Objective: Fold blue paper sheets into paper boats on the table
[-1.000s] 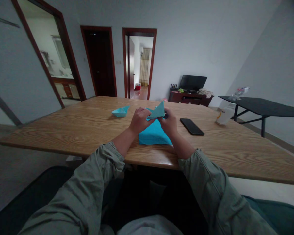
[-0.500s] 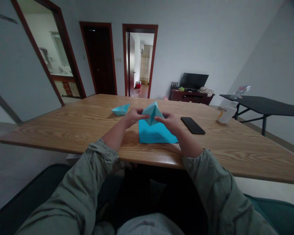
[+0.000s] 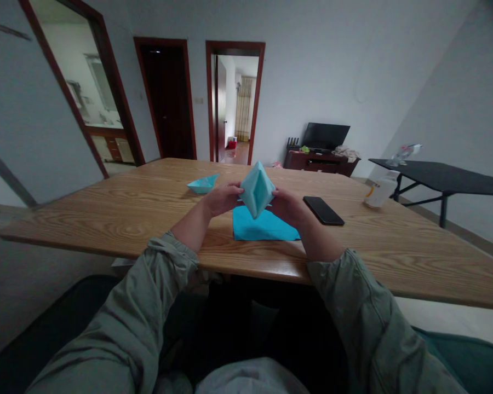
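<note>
A folded piece of light blue paper (image 3: pixel 256 189), pulled into a diamond-shaped pocket, is held up above the wooden table (image 3: pixel 127 219). My left hand (image 3: pixel 219 198) pinches its left side and my right hand (image 3: pixel 288 207) pinches its right side, both closed on it. Under my hands a stack of flat blue paper sheets (image 3: pixel 259 228) lies on the table. A finished blue paper boat (image 3: pixel 202 184) rests farther back to the left.
A black phone (image 3: pixel 323 210) lies to the right of the sheets. A white bottle (image 3: pixel 378 193) stands near the table's right end. A black side table (image 3: pixel 443 178) is at the right, with doorways and a TV stand (image 3: pixel 320 160) behind.
The folded paper went from a flat pointed shape low over the sheets to an opened diamond pocket lifted between both hands. My hands moved slightly apart and up.
</note>
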`<move>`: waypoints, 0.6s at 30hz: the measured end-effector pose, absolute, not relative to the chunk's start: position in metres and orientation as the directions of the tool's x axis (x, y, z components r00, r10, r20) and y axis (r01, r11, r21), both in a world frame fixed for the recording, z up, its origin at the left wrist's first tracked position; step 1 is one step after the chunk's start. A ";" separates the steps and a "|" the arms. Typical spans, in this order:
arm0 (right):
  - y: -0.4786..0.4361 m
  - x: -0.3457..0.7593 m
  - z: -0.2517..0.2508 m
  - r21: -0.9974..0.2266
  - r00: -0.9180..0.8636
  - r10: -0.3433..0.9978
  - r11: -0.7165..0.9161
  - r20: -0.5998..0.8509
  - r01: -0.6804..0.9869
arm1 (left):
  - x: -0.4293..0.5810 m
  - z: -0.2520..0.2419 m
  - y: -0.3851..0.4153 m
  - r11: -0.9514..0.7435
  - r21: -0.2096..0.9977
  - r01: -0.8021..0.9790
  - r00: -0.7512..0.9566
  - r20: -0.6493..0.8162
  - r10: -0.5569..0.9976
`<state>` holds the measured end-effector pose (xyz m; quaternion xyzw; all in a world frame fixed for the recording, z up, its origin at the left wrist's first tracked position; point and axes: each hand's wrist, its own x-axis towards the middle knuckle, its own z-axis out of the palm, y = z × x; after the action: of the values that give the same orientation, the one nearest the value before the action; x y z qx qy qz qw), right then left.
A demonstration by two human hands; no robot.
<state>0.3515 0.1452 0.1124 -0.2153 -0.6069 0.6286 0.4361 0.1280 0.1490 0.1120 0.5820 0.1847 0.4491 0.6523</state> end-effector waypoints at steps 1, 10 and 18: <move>0.146 0.351 0.112 -0.947 -0.537 0.805 0.089 0.251 -0.309 | 0.128 0.112 0.150 -0.060 0.921 -0.384 0.542 0.278 0.793; 0.148 0.348 0.111 -0.943 -0.505 0.833 0.057 0.226 -0.328 | 0.130 0.110 0.156 -0.047 0.904 -0.425 0.487 0.272 0.830; 0.153 0.348 0.108 -0.947 -0.469 0.850 0.101 0.241 -0.304 | 0.132 0.113 0.151 -0.058 0.921 -0.386 0.453 0.244 0.857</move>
<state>0.3480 0.1528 0.1080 -0.2343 -0.5827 0.6283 0.4592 0.1323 0.1510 0.1126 0.5492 0.2144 0.4769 0.6519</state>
